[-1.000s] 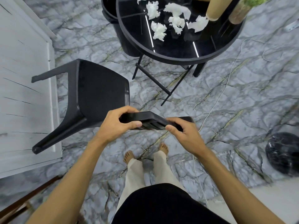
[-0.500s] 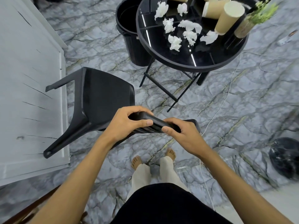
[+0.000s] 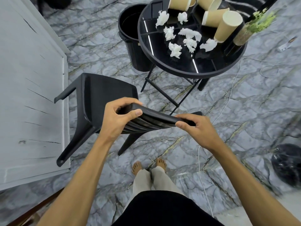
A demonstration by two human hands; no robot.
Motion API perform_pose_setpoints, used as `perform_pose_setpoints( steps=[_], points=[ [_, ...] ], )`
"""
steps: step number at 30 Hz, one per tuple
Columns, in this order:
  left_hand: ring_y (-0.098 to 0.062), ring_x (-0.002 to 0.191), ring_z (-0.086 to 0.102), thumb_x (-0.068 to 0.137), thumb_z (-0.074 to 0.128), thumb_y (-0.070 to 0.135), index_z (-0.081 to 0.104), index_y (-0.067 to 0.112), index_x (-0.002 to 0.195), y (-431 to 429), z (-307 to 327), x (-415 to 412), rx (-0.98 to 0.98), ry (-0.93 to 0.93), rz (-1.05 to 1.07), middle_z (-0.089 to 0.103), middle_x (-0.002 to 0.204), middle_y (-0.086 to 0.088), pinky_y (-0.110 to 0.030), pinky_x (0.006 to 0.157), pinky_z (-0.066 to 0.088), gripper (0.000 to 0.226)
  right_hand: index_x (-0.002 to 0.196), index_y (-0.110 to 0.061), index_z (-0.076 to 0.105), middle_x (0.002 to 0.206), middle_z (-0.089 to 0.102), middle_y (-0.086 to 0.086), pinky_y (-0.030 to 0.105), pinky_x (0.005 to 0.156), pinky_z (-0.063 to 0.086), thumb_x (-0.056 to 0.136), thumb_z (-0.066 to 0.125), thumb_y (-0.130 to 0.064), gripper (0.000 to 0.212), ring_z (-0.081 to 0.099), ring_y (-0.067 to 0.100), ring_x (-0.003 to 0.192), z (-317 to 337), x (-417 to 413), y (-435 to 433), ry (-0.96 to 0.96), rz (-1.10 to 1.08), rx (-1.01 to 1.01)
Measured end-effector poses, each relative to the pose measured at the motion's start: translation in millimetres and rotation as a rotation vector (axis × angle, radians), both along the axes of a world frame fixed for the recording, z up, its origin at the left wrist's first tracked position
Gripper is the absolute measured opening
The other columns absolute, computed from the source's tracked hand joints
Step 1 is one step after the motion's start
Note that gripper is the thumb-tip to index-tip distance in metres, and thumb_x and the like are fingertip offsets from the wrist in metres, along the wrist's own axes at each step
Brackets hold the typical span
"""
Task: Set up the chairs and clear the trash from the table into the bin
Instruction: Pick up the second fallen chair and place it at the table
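A black plastic chair is tilted toward the left, with two legs pointing at the white panel. My left hand grips the left end of its backrest top rail. My right hand grips the right end of the same rail. Beyond the chair stands a round black table carrying several crumpled white tissues and several tan paper cups. A black bin stands on the floor at the table's left, open and partly under the rim.
A white panel runs along the left. A small potted plant sits on the table's right edge. A white cable trails over the marble floor, and a black bag lies at the right. My bare feet stand below the chair.
The chair has risen and turned more upright in both hands. A rear leg now shows under the backrest. The view has lifted, so more of the table, cups and bin shows.
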State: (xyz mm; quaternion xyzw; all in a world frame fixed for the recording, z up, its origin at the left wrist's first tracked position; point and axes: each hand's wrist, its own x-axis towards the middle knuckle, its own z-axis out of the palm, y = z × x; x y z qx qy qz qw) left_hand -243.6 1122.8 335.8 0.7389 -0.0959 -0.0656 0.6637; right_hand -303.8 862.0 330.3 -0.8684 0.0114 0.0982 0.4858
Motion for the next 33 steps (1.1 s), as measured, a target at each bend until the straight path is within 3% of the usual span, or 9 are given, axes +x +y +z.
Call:
perform_pose_setpoints(
  steps=[4,7,10,12,16,19,23,28,33],
  points=[
    [-0.022,0.081,0.063,0.075,0.075,0.032,0.074,0.020,0.094,7,11,-4,-0.051,0.002,0.016,0.071,0.086,0.001,-0.036,0.075,0.046,0.022,0.097,-0.027,0.076,0.072,0.068,-0.022,0.009,0.057,0.037,0.081,0.064,-0.048,0.029,0.059,0.002,0.061,24,-3,4,-0.110,-0.007,0.008],
    [-0.035,0.089,0.061,0.081,0.070,0.037,0.071,0.024,0.099,27,16,-12,0.060,0.000,-0.037,0.068,0.095,-0.011,-0.048,0.081,0.045,0.022,0.096,-0.025,0.077,0.062,0.061,-0.028,0.009,0.055,0.035,0.081,0.066,-0.050,0.031,0.058,0.002,0.058,33,-2,15,-0.168,0.039,-0.048],
    [-0.016,0.104,0.062,0.083,0.064,0.039,0.067,0.027,0.106,40,21,-31,0.166,-0.015,-0.014,0.068,0.108,0.003,-0.032,0.093,0.046,0.026,0.096,-0.028,0.077,0.064,0.063,-0.024,0.012,0.060,0.037,0.082,0.065,-0.057,0.035,0.061,0.004,0.064,35,0,32,-0.220,0.083,-0.105],
    [-0.012,0.100,0.061,0.077,0.070,0.041,0.064,0.028,0.105,47,22,-43,0.187,-0.009,0.090,0.065,0.106,0.007,-0.026,0.090,0.045,0.032,0.096,-0.030,0.076,0.070,0.066,-0.021,0.013,0.062,0.038,0.083,0.059,-0.063,0.040,0.061,0.002,0.067,34,2,51,-0.249,0.129,-0.138],
    [-0.014,0.091,0.061,0.067,0.080,0.037,0.066,0.019,0.098,80,23,-53,0.095,0.020,0.224,0.065,0.098,0.008,-0.033,0.084,0.045,0.039,0.099,-0.034,0.074,0.083,0.069,-0.022,0.019,0.070,0.044,0.079,0.054,-0.072,0.048,0.058,-0.005,0.076,38,2,92,-0.264,0.203,-0.228],
    [-0.017,0.082,0.060,0.058,0.087,0.046,0.068,0.023,0.091,105,25,-56,-0.002,0.063,0.249,0.065,0.089,0.005,-0.029,0.074,0.048,0.044,0.105,-0.035,0.071,0.094,0.069,-0.022,0.019,0.077,0.045,0.078,0.053,-0.074,0.051,0.056,-0.006,0.085,42,6,108,-0.246,0.287,-0.234],
    [-0.014,0.074,0.060,0.055,0.087,0.036,0.070,0.027,0.082,134,19,-56,-0.059,0.034,0.268,0.066,0.079,0.007,-0.023,0.067,0.048,0.033,0.113,-0.033,0.069,0.106,0.070,-0.019,0.025,0.088,0.051,0.082,0.062,-0.060,0.041,0.062,-0.001,0.100,43,10,114,-0.183,0.410,-0.110],
    [-0.022,0.077,0.062,0.053,0.081,0.022,0.070,0.025,0.080,178,6,-58,-0.122,0.045,0.320,0.068,0.081,0.000,-0.027,0.068,0.051,0.029,0.106,-0.027,0.074,0.102,0.072,-0.017,0.029,0.087,0.054,0.077,0.072,-0.053,0.039,0.066,0.002,0.099,33,18,119,-0.127,0.436,0.006],
    [-0.012,0.070,0.064,0.050,0.076,0.017,0.070,0.022,0.079,223,-2,-65,-0.206,0.047,0.365,0.070,0.075,0.004,-0.022,0.063,0.051,0.030,0.096,-0.030,0.077,0.095,0.074,-0.019,0.030,0.086,0.054,0.067,0.077,-0.057,0.039,0.068,0.001,0.095,22,33,120,-0.063,0.422,0.008]
  ],
)
